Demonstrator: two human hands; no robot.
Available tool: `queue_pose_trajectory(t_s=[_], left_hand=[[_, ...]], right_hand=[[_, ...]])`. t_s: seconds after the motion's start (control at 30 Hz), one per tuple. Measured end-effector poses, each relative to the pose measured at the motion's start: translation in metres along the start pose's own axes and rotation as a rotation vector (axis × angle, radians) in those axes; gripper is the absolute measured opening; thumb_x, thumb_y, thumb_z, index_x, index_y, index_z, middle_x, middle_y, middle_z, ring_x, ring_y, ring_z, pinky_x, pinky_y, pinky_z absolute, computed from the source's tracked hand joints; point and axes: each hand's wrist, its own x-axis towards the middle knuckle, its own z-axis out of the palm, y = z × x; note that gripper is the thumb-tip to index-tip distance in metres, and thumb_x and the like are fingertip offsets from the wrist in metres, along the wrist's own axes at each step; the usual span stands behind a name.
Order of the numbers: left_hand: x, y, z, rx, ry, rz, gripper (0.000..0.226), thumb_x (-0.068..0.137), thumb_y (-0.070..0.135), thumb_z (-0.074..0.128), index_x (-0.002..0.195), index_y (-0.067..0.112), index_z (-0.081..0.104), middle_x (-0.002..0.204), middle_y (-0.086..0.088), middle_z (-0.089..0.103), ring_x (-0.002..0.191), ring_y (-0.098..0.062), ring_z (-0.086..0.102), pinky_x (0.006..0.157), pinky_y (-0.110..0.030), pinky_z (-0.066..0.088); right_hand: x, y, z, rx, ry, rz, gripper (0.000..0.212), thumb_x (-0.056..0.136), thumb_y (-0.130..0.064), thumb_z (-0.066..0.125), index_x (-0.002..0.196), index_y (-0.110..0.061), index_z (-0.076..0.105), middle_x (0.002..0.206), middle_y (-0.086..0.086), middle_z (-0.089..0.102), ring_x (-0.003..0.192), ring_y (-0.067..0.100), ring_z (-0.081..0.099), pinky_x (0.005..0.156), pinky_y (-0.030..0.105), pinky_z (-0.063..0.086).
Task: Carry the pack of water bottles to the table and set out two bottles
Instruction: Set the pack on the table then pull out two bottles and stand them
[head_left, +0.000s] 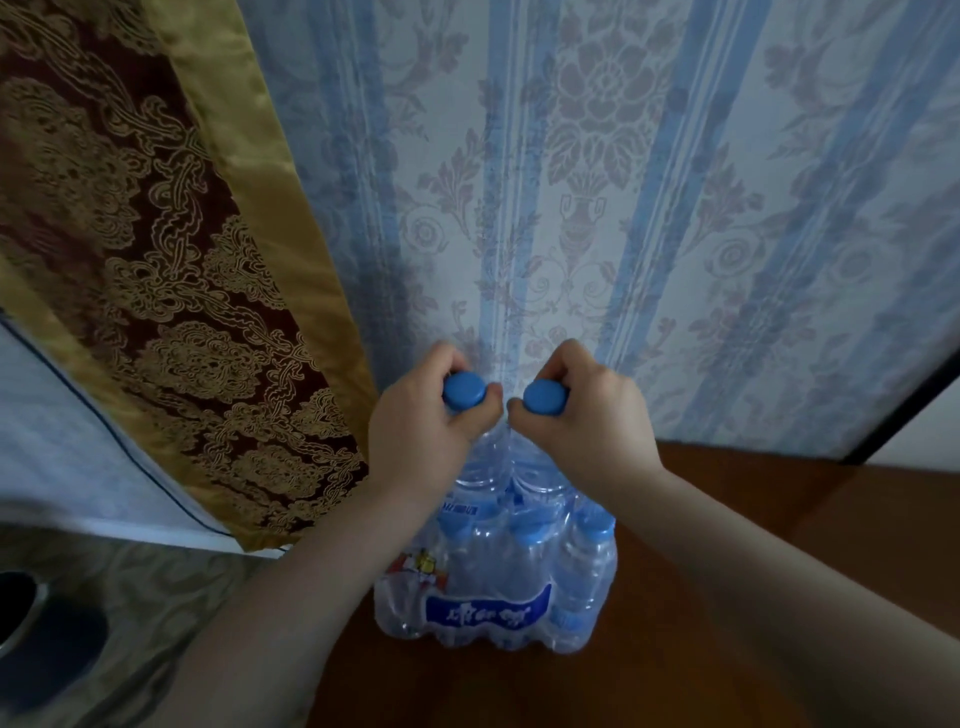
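Note:
A shrink-wrapped pack of water bottles (493, 587) with blue caps and a blue label stands on the brown wooden table (727, 519), close to the wall. My left hand (421, 431) grips the neck of one clear bottle (480, 462) with a blue cap, raised above the pack. My right hand (587, 421) grips the neck of a second bottle (530, 475) just beside it. The two caps sit side by side, almost touching. The lower bodies of both held bottles are partly hidden behind the pack's top.
Blue-striped floral wallpaper (649, 208) rises right behind the table. A brown and gold curtain (171, 270) hangs at the left. A patterned floor (156, 597) and a dark round object (21, 608) lie at the lower left.

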Motion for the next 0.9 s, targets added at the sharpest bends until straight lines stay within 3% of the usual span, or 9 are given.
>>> queue_pose_trajectory(t_s=[0.1, 0.23, 0.33, 0.43, 0.6, 0.7, 0.9], left_hand=[[0.006, 0.004, -0.006, -0.007, -0.026, -0.003, 0.029, 0.081, 0.026, 0.072, 0.075, 0.012, 0.048, 0.055, 0.004, 0.049, 0.047, -0.011, 0.043, 0.045, -0.039, 0.042], [0.01, 0.016, -0.011, -0.038, 0.073, 0.004, 0.028, 0.075, 0.03, 0.068, 0.071, 0.013, 0.047, 0.052, 0.005, 0.047, 0.046, -0.011, 0.042, 0.044, -0.019, 0.032], [0.026, 0.033, -0.014, -0.044, 0.148, 0.024, 0.028, 0.073, 0.025, 0.071, 0.069, 0.011, 0.047, 0.052, 0.0, 0.05, 0.046, -0.012, 0.041, 0.044, -0.023, 0.033], [0.046, 0.051, -0.016, -0.051, 0.2, 0.027, 0.029, 0.071, 0.023, 0.074, 0.069, 0.009, 0.049, 0.053, -0.006, 0.054, 0.047, -0.012, 0.042, 0.046, -0.03, 0.035], [0.072, 0.078, -0.018, -0.108, 0.233, 0.005, 0.026, 0.067, 0.029, 0.074, 0.07, 0.013, 0.053, 0.053, 0.001, 0.055, 0.047, -0.01, 0.045, 0.048, -0.03, 0.038], [0.087, 0.092, -0.019, -0.089, 0.195, 0.057, 0.028, 0.068, 0.033, 0.075, 0.073, 0.017, 0.052, 0.052, 0.008, 0.051, 0.045, -0.002, 0.042, 0.045, -0.023, 0.034], [0.101, 0.105, -0.008, -0.083, 0.09, 0.126, 0.029, 0.073, 0.028, 0.076, 0.077, 0.013, 0.051, 0.053, 0.007, 0.047, 0.045, -0.003, 0.038, 0.046, -0.021, 0.031]], right_hand=[[0.0, -0.005, -0.006, 0.046, -0.001, -0.004, 0.036, 0.071, -0.028, 0.08, 0.074, -0.022, 0.044, 0.055, -0.008, 0.052, 0.051, 0.005, 0.05, 0.049, 0.017, 0.042], [0.005, -0.016, -0.016, 0.115, 0.06, 0.0, 0.033, 0.068, -0.024, 0.081, 0.071, -0.019, 0.048, 0.058, -0.007, 0.058, 0.052, 0.006, 0.054, 0.053, 0.02, 0.044], [0.017, -0.025, -0.031, 0.165, 0.12, 0.029, 0.034, 0.065, -0.024, 0.08, 0.066, -0.024, 0.046, 0.056, -0.007, 0.062, 0.05, 0.008, 0.055, 0.046, 0.019, 0.043], [0.033, -0.034, -0.051, 0.247, 0.217, 0.052, 0.034, 0.062, -0.025, 0.079, 0.062, -0.027, 0.045, 0.047, -0.014, 0.06, 0.044, -0.002, 0.052, 0.041, 0.009, 0.037], [0.047, -0.049, -0.083, 0.289, 0.221, 0.026, 0.032, 0.058, -0.032, 0.079, 0.061, -0.024, 0.048, 0.049, -0.009, 0.057, 0.039, -0.002, 0.045, 0.038, 0.009, 0.031], [0.058, -0.058, -0.103, 0.257, 0.217, -0.025, 0.034, 0.054, -0.04, 0.077, 0.06, -0.025, 0.047, 0.052, -0.009, 0.056, 0.041, -0.001, 0.045, 0.04, 0.009, 0.031], [0.065, -0.048, -0.128, 0.152, 0.152, -0.054, 0.035, 0.062, -0.034, 0.081, 0.066, -0.024, 0.049, 0.06, -0.01, 0.054, 0.05, 0.003, 0.046, 0.045, 0.015, 0.035]])
